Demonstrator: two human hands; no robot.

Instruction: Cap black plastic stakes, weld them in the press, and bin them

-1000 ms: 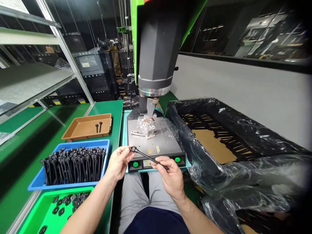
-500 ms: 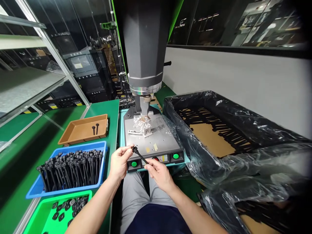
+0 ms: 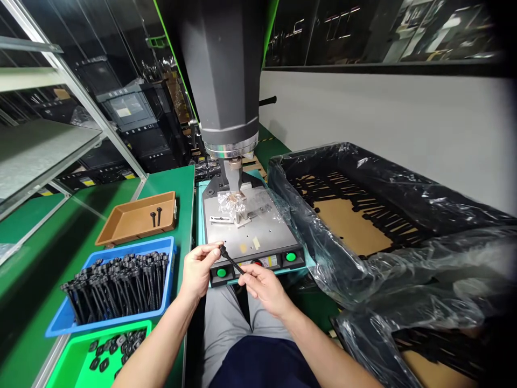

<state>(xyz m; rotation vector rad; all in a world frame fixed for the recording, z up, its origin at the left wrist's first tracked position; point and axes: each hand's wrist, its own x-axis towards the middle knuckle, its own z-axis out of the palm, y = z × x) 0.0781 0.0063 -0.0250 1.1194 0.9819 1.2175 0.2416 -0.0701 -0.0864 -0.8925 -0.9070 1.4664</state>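
I hold a thin black ribbed rod with a cap end [image 3: 231,260] between both hands, just in front of the press machine's base. My left hand [image 3: 198,269] pinches its capped end with thumb and fingers. My right hand [image 3: 262,285] grips the lower part of the rod, fingers closed round it. The rod slants from upper left to lower right, above my lap.
A press head [image 3: 226,81] hangs over a metal plate [image 3: 246,229] with a foil-wrapped fixture [image 3: 230,202] and green buttons [image 3: 291,257]. At left stand a blue bin of black rods [image 3: 117,280], a green bin of caps [image 3: 105,355], a brown tray [image 3: 137,218]. A plastic-lined box [image 3: 363,215] sits at right.
My right hand slid up the rod toward my left hand, so less rod shows between them. The view shifted slightly left and closer to the machine.
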